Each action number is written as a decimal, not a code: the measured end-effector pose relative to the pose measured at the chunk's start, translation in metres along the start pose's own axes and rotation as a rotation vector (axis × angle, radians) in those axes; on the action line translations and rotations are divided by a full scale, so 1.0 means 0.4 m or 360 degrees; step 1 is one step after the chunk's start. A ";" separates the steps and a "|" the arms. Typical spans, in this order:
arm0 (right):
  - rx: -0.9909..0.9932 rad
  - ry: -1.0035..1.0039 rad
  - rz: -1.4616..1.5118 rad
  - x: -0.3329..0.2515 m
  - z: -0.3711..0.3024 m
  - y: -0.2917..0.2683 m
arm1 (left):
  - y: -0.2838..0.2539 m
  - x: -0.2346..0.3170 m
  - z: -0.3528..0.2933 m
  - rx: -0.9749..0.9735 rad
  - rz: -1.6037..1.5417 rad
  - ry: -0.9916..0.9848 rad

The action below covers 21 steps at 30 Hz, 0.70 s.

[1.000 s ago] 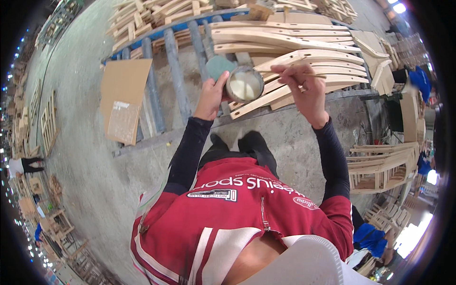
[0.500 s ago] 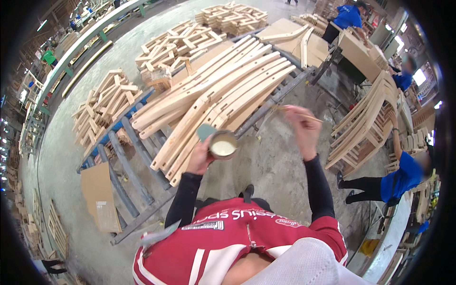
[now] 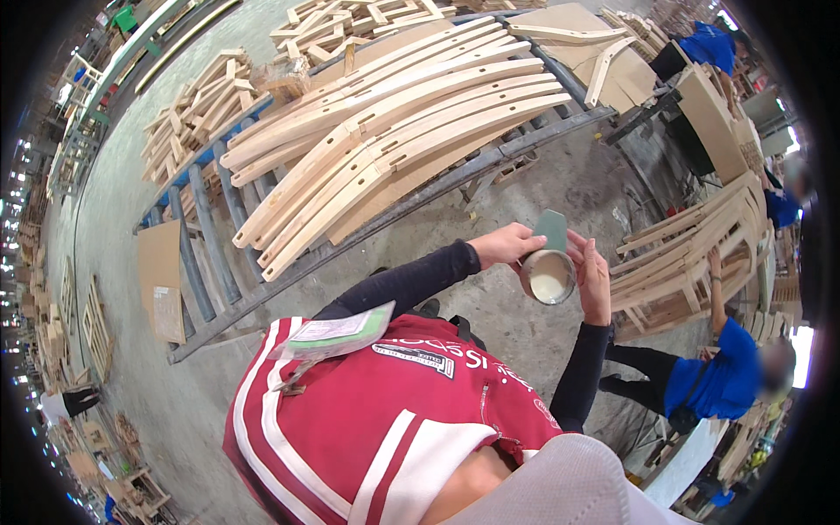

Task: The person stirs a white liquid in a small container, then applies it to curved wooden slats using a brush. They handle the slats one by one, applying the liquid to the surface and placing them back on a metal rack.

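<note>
A cup (image 3: 549, 278) of pale, cream-coloured liquid is held in front of me, to the right. My left hand (image 3: 507, 245) reaches across to its far left rim, thumb and fingers closed on a flat green blade-like piece (image 3: 551, 229) that rises above the cup. Around the cup's right side curves my right hand (image 3: 594, 276), gripping it with the fingers pointing up. The thin stick seen earlier in that hand does not show now. Long curved wooden pieces (image 3: 376, 144) with slots lie side by side beyond my left arm.
The curved pieces rest on cardboard over a roller conveyor (image 3: 206, 271). Stacked wooden frames (image 3: 197, 114) stand beyond it. At right are more curved wooden parts (image 3: 691, 254) and a person in a blue shirt (image 3: 713, 372). Another blue-shirted person (image 3: 707, 48) is farther off.
My left hand has moved right with the cup and green piece. My right hand has come down to the cup, and its stick has gone from sight. My view has turned right.
</note>
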State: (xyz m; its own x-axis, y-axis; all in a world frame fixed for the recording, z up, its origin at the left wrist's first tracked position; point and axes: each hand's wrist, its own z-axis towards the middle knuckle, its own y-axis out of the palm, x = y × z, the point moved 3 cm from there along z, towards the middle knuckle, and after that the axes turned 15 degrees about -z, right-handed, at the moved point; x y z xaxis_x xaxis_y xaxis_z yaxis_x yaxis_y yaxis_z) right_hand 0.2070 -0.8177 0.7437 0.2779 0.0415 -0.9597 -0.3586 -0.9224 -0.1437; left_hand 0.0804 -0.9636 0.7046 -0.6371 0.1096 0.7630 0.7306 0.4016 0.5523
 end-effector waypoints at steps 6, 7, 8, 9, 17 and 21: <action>-0.0207 0.0094 0.0211 0.046 0.116 -0.036 | -0.009 0.058 0.121 -0.0047 0.0148 -0.0041; -0.0187 0.0094 0.0233 0.054 0.139 -0.045 | -0.032 0.074 0.135 -0.0036 0.0104 -0.0030; -0.0138 0.0098 0.0244 0.059 0.154 -0.066 | -0.050 0.092 0.157 -0.0057 0.0055 -0.0023; -0.0033 0.0104 0.0253 0.065 0.173 -0.088 | -0.090 0.122 0.176 -0.0077 -0.0059 -0.0010; 0.0811 0.0170 0.0437 0.006 0.263 -0.315 | -0.838 0.303 0.161 0.1890 0.2470 0.0654; 0.1064 0.0111 0.0516 -0.013 0.279 -0.417 | -0.911 0.300 0.131 0.1949 0.2896 0.0463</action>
State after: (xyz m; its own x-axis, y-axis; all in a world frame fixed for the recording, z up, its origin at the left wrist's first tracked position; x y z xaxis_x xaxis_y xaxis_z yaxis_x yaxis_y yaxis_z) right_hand 0.1659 -0.6211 0.7457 0.1138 -0.2378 -0.9646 -0.8915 -0.4531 0.0065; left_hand -0.2751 -1.0492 0.5776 0.4826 0.8652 0.1360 -0.2229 0.2715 -0.9363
